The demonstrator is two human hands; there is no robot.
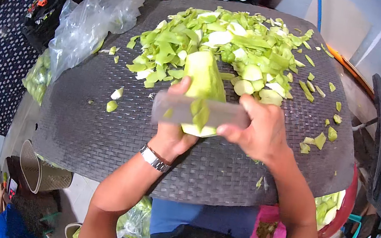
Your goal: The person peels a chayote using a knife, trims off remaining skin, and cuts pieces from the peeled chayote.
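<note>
A large pale green fruit [203, 73], its skin mostly cut away and much like a green papaya, is tilted over the table in front of me. My left hand [170, 133], with a metal watch on its wrist, is closed around the fruit's left side and lower end. The wide blade of a knife [167, 106] lies across the fruit, blurred by motion, with green peel stuck on it. My right hand [267, 129] is wrapped around the knife at its right end. The handle is hidden in my fingers. Beyond the fruit spreads a heap of green peelings [266, 56].
The dark woven tabletop [96, 138] has loose peel scraps on its right side. A clear plastic bag [91, 21] lies at the left edge. Below stand a beige basket [36, 169], a pink bag [269, 233] and a red basin [344, 210] holding pale green pieces.
</note>
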